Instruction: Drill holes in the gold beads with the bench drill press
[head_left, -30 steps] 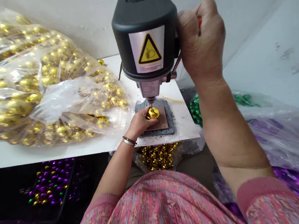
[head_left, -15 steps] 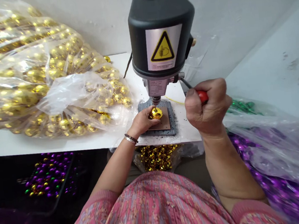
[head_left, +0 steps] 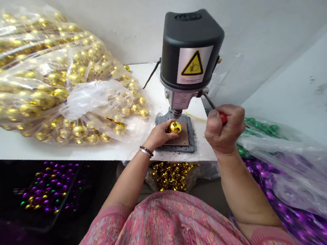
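Head view: the left grip [head_left: 159, 135] holds a gold ball [head_left: 175, 128] between thumb and fingers, on the brown board [head_left: 182, 139] just under the drill press [head_left: 192, 57]; the bit meets the ball's top, depth unclear. Right of it, the right grip [head_left: 225, 131] is closed around the lever's red knob [head_left: 223, 117]. Left of the left grip, a clear bag [head_left: 91, 101] of gold beads lies on the white tabletop [head_left: 14, 145].
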Motion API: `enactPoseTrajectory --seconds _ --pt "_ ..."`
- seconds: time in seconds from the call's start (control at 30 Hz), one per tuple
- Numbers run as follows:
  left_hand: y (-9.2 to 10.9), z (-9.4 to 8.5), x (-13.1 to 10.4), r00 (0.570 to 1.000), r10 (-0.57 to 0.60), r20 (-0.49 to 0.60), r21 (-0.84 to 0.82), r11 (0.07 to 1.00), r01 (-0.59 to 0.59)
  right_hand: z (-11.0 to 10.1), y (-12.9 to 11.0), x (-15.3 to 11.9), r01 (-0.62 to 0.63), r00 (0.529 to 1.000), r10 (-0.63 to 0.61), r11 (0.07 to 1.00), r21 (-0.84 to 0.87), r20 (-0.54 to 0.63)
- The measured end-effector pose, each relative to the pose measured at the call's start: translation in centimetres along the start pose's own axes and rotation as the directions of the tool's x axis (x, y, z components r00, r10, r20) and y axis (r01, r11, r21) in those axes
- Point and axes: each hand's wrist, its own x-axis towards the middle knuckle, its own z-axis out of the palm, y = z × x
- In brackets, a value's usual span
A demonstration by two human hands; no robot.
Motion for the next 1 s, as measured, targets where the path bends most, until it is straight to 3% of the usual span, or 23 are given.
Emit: enactPoseTrajectory --seconds 0.5,0.67,0.8,0.9,1.0 --pt "0.5 -0.1 -0.3 1.000 -0.015 0.017 -0.019 1.000 0.015 1.1 -0.1 -1.7 -0.061 0.994 0.071 0.992 0.114 -0.088" --pt "0.4 0.5 -0.4 0.998 -0.050 -0.035 -0.058 0.997 0.048 1.3 -0.2 2.3 -0.157 0.978 0.169 0.982 0.105 -0.124" --pt "0.3 0.5 -1.3 0.999 -0.005 -0.043 -0.140 0.990 -0.001 1.3 -0.3 6.2 -0.313 0.947 0.318 0.944 0.102 -0.045" --pt "0.2 -0.4 -3.2 0.999 0.045 -0.004 -0.143 0.989 -0.045 1.2 -0.5 6.8 -0.351 0.934 0.355 0.932 0.093 -0.033" --pt "-0.3 -2.1 -5.9 0.983 0.146 0.109 -0.125 0.983 -0.132 1.2 -0.4 6.3 -0.342 0.936 0.350 0.931 0.127 -0.047"
